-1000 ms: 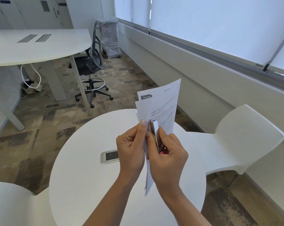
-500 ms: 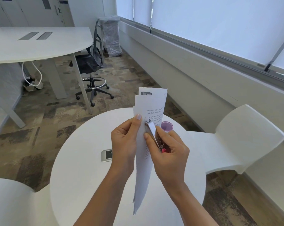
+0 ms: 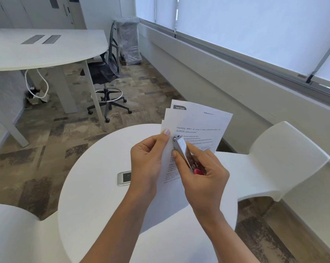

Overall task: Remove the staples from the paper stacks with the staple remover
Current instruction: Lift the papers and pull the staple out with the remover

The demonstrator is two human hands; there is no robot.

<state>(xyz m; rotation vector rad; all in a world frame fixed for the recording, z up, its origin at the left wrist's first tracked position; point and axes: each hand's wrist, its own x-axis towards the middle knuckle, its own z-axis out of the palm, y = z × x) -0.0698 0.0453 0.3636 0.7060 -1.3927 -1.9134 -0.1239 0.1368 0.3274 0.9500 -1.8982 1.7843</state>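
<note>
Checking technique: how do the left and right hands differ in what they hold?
The left hand pinches the paper stack by its left edge; the right hand grips the silver staple remover. The left thumb points up; the right hand's fingers wrap the tool. Both are held above the round table.

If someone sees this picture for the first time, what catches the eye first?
Above the round white table, the left hand pinches a fanned paper stack while the right hand grips a staple remover, its tip on the sheets. A black office chair stands behind, left.
</note>
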